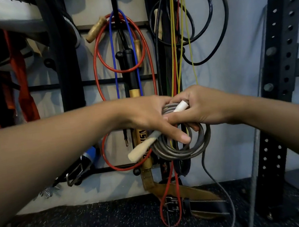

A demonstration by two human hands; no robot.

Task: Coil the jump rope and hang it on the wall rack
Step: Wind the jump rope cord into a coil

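Observation:
A grey jump rope [175, 152] is wound into several loops in front of the wall rack [104, 80]. My left hand [145, 115] grips the top of the coil, and one pale wooden handle [141, 148] sticks out down-left beneath it. My right hand [203, 105] meets it from the right, fingers closed around the coil and the other white handle [181, 106]. A loose grey tail [220, 189] of the rope drops from the coil to the floor.
Red [96, 50], blue [113, 57], yellow and black ropes [211, 7] hang on the rack, plus a black-and-gold bat [133, 89]. A leather belt [189, 189] lies on the speckled floor. A perforated black steel upright [283, 51] stands at right.

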